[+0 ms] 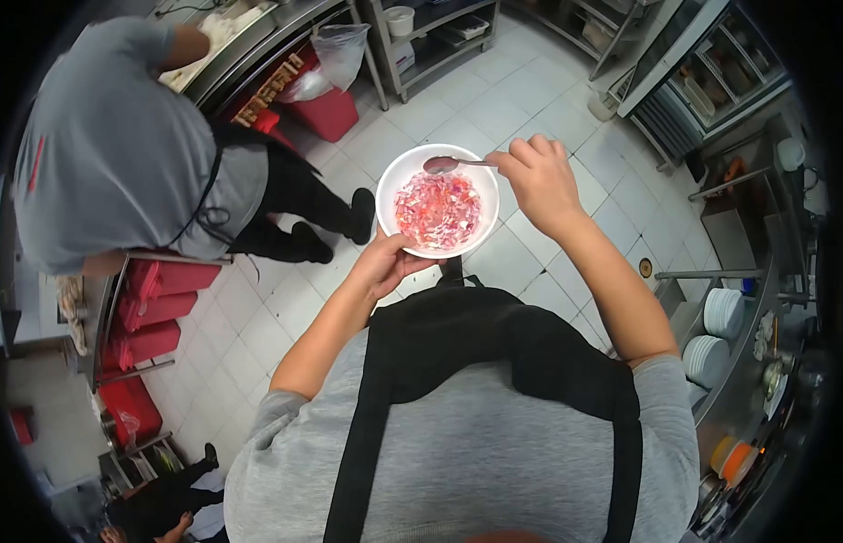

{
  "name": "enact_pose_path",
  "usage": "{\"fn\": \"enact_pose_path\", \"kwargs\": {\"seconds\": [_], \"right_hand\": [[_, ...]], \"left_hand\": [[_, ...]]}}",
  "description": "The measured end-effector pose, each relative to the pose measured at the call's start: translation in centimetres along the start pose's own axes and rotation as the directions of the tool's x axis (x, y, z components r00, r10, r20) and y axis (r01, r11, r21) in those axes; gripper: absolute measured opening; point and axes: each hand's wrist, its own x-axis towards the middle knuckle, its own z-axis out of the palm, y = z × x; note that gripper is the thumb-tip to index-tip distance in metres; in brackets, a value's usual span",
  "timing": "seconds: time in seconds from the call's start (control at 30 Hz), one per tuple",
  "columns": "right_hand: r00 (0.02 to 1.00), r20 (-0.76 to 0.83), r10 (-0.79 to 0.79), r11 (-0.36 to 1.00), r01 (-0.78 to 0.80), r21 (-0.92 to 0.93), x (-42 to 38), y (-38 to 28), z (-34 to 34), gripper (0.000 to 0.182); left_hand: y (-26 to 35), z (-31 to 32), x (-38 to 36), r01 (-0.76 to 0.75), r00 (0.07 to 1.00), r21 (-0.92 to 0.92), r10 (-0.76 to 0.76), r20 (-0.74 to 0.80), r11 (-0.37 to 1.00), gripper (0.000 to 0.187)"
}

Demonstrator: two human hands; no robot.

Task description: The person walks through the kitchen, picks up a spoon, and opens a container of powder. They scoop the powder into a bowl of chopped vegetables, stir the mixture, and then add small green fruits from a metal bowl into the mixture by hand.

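A white bowl [385, 204] is held out in front of my body, above the tiled floor. Inside it lies a wet mix of finely chopped pink, red and white pieces [437, 213]. My left hand [391, 262] grips the bowl's near left rim, thumb on top and fingers underneath. My right hand [537, 181] is closed around the handle of a metal spoon [442, 165]. The spoon's head is over the far inside part of the bowl, above the chopped mix.
A co-worker in a grey shirt [123, 145] stands close at the left by a counter. Red bins [322, 113] sit beneath it. Stacked white plates [707, 360] are on a shelf at right. Another person [159, 507] is at lower left. A glass-door fridge [711, 72] stands at upper right.
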Motion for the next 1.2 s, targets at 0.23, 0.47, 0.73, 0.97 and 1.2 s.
{"fn": "enact_pose_path", "kwargs": {"seconds": [0.23,0.47,0.73,0.97,1.2], "right_hand": [[0.947,0.263,0.185,0.982,-0.187,-0.017,4.7,8.1,1.2,0.019],[0.939,0.211,0.27,0.953,-0.293,0.083,10.9,14.7,4.8,0.012],[0.963,0.21,0.169,0.961,-0.209,0.181,18.1,25.2,8.2,0.008],[0.968,0.251,0.022,0.97,-0.082,0.231,24.8,36.8,9.0,0.01],[0.977,0.214,0.0,0.961,-0.059,0.271,33.5,44.1,13.9,0.01]], "left_hand": [[5.6,2.6,9.7,-0.033,0.999,-0.025,0.033,0.004,0.999,0.057],[10.6,4.5,20.5,0.006,0.999,0.068,-0.004,-0.035,0.998,0.05],[15.7,6.7,30.9,-0.068,0.997,-0.043,0.066,-0.047,0.997,0.081],[19.4,10.4,39.1,-0.156,0.985,-0.107,0.147,-0.091,0.982,0.083],[25.1,11.5,46.9,-0.228,0.951,-0.086,0.203,-0.231,0.97,0.078]]}}
